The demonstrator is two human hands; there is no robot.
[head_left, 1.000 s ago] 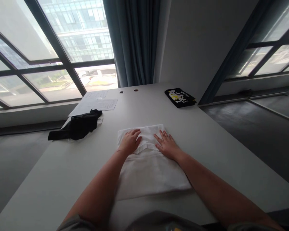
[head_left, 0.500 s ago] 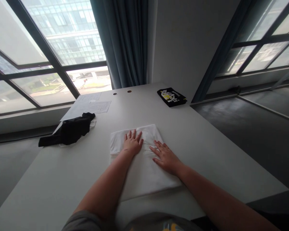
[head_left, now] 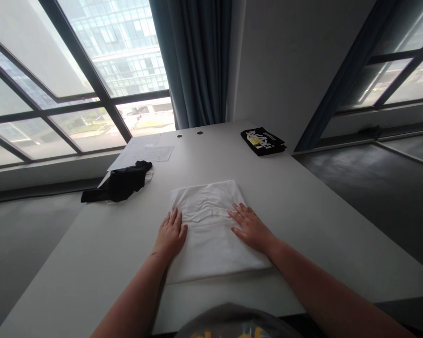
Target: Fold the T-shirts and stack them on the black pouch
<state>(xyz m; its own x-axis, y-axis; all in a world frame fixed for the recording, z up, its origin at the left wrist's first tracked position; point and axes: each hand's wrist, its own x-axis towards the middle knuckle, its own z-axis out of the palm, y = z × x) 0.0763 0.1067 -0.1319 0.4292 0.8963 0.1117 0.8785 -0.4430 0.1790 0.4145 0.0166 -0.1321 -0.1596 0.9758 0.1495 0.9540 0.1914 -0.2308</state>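
Note:
A folded white garment (head_left: 209,225) lies flat on the white table (head_left: 303,206) in front of me. My left hand (head_left: 171,233) rests flat with fingers stretched out on the garment's left edge, partly on the table. My right hand (head_left: 249,226) lies flat and open on the garment's right half, fingers pointing left and away. Neither hand holds anything.
A crumpled black garment (head_left: 121,185) sits at the table's left edge, with paper sheets (head_left: 144,154) behind it. A folded black item with yellow and white print (head_left: 263,140) lies at the far right corner. Windows and a blue curtain (head_left: 197,61) stand behind the table.
My left hand slid back and leftward from the garment's upper middle to its left edge. My right hand stayed on the right half. The camera shifted slightly.

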